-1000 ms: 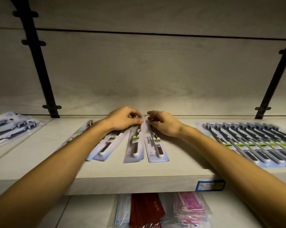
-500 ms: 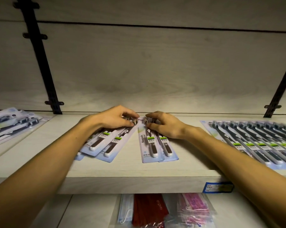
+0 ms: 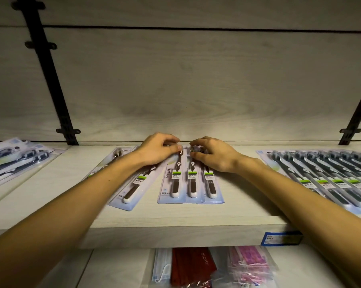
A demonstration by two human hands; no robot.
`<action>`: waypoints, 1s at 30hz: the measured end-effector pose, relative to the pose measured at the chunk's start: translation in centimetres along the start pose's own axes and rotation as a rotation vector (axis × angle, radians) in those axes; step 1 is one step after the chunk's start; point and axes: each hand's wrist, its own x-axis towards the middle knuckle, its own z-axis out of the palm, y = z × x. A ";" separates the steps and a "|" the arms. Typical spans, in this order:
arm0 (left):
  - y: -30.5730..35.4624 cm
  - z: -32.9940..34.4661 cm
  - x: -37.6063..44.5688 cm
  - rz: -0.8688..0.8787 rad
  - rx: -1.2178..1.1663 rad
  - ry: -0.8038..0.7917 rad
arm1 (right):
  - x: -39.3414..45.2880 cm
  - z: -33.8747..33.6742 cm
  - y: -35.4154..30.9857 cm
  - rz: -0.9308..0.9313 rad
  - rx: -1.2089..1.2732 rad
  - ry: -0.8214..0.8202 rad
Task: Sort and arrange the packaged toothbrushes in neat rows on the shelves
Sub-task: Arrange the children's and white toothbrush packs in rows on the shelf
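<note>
On the middle of the pale wooden shelf (image 3: 175, 219), both hands work at the far ends of a small group of packaged toothbrushes. The left hand (image 3: 156, 149) has its fingers curled down onto the top of the leftmost of three packs lying side by side (image 3: 191, 183), with its wrist over a slanted pack (image 3: 134, 183) that sits askew beside them. The right hand (image 3: 214, 154) pinches the top of the packs on the right of that trio. By the look of it, the step in hand is squaring these three into an overlapping row like the finished row (image 3: 320, 179) well apart at the right. The next move probably calls for turning the slanted pack parallel and sliding it against the trio without disturbing their bottom edges. One pack reads "Niepoth" along its side; the green labels carry print too small to read. A blue price tag (image 3: 281, 238) on the shelf edge is also unreadable.
</note>
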 end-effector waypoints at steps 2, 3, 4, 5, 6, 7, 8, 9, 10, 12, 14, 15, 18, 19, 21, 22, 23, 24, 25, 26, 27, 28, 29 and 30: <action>0.5 -1.3 -0.1 -0.033 -0.079 -0.042 | 0.0 -0.1 0.0 -0.001 0.008 0.027; 0.6 -2.3 -0.2 -0.034 -0.093 -0.048 | 0.0 -0.1 -0.2 -0.008 0.023 0.035; 0.6 -3.3 -0.4 -0.025 -0.070 -0.060 | -0.1 -0.1 -0.4 -0.020 0.045 0.036; 0.5 -4.2 -0.7 -0.017 -0.035 -0.093 | -0.1 0.1 -0.8 -0.030 0.075 0.029; 0.3 -4.8 -1.0 -0.018 -0.014 -0.156 | -0.2 0.3 -1.2 -0.034 0.113 0.014; 0.2 -5.0 -1.3 -0.029 -0.007 -0.239 | -0.2 0.4 -1.5 -0.033 0.152 -0.006; 0.0 -5.0 -1.5 -0.037 0.003 -0.309 | -0.2 0.6 -1.7 -0.030 0.181 -0.027; -0.1 -4.8 -1.6 -0.038 0.016 -0.346 | -0.2 0.6 -1.8 -0.025 0.198 -0.046; -0.2 -4.6 -1.6 -0.033 0.025 -0.349 | -0.3 0.6 -1.9 -0.017 0.213 -0.061; -0.3 -4.2 -1.5 -0.016 -0.002 -0.305 | -0.3 0.3 -1.8 -0.006 0.261 -0.075; -0.4 -3.7 -1.1 -0.010 -0.070 -0.248 | -0.4 0.2 -1.7 -0.014 0.293 -0.068; -0.4 -3.4 -1.0 -0.019 -0.113 -0.212 | -0.3 0.2 -1.7 -0.020 0.299 -0.064; -0.5 -1.9 -0.8 -0.066 -0.155 -0.076 | -0.2 0.2 -1.7 -0.035 0.309 -0.058; -0.4 -1.5 -0.7 -0.068 -0.132 -0.045 | -0.2 0.2 -1.7 -0.035 0.317 -0.059; -0.2 -1.8 -0.4 -0.050 -0.057 -0.004 | -0.2 0.2 -1.6 -0.030 0.337 -0.058; -0.1 -2.5 -0.3 -0.041 -0.051 0.014 | -0.2 0.2 -1.6 -0.026 0.342 -0.056; 0.0 -3.5 -0.3 -0.035 -0.065 0.038 | -0.2 0.3 -1.6 -0.023 0.337 -0.052; -0.1 -4.7 -0.4 -0.036 -0.053 0.063 | -0.2 0.3 -1.6 -0.021 0.325 -0.050; -0.4 -6.0 -0.7 -0.055 0.010 0.069 | -0.3 0.3 -1.6 -0.019 0.309 -0.047; -0.9 -7.2 -1.0 -0.103 0.110 0.029 | -0.3 0.3 -1.6 -0.017 0.296 -0.043; -1.4 -8.1 -1.6 -0.178 0.201 -0.054 | -0.3 0.4 -1.6 -0.015 0.287 -0.041; -1.8 -8.7 -2.1 -0.263 0.265 -0.160 | -0.3 0.4 -1.6 -0.014 0.281 -0.042; -2.1 -8.9 -2.6 -0.331 0.294 -0.244 | -0.4 0.4 -1.7 -0.013 0.279 -0.042; -2.3 -9.0 -2.7 -0.363 0.291 -0.275 | -0.3 0.4 -1.7 -0.013 0.279 -0.041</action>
